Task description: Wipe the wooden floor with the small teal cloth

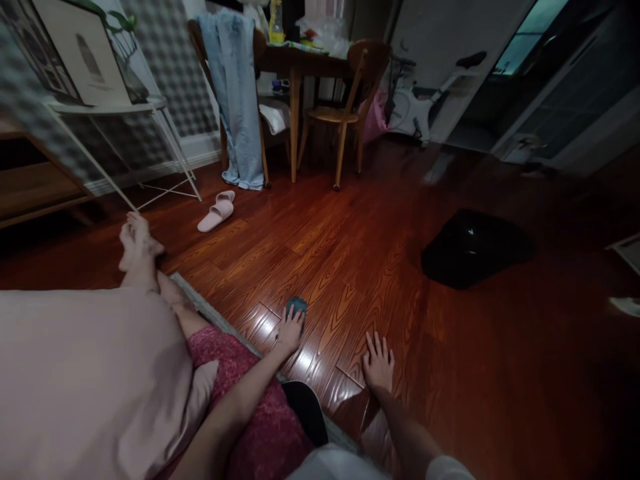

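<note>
A small, dark blue-green object with a rounded top lies on the wooden floor. My left hand reaches over it from above, fingers over its top and sides; the palm hides much of it, and its kind is unclear. To the right, my right hand is open with its fingers apart, low over the bare floorboards or touching them, holding nothing. Under my left forearm is dark red patterned clothing. A black, curved-edged item shows beside it.
A pale pillow covers the lower left. Bare legs extend near a pink slipper. A shiny black bag-like object stands right. Behind are a wooden chair, jeans, a white side table and an exercise bike.
</note>
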`<state>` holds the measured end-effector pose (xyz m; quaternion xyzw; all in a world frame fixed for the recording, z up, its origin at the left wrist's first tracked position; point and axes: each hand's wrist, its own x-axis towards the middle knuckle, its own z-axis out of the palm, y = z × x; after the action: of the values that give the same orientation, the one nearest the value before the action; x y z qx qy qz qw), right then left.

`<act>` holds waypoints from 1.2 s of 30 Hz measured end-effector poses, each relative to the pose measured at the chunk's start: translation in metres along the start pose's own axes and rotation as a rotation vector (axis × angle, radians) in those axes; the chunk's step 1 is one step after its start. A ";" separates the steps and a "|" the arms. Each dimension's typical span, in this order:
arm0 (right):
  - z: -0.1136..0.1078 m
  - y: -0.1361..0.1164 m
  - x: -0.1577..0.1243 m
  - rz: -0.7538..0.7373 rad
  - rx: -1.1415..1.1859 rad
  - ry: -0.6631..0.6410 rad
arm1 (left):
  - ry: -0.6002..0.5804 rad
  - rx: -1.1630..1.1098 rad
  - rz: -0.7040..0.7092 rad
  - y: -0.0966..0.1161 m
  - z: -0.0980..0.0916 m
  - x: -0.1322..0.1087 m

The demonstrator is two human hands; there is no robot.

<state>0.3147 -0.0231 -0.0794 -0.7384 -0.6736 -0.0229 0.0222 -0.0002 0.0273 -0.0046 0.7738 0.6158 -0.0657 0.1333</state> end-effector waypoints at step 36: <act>-0.005 -0.001 -0.001 0.002 0.012 -0.007 | 0.037 0.012 0.150 0.018 0.044 0.010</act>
<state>0.3134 -0.0239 -0.0749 -0.7392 -0.6729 -0.0162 0.0242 0.0226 0.0203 -0.0472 0.8195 0.5581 -0.0448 0.1220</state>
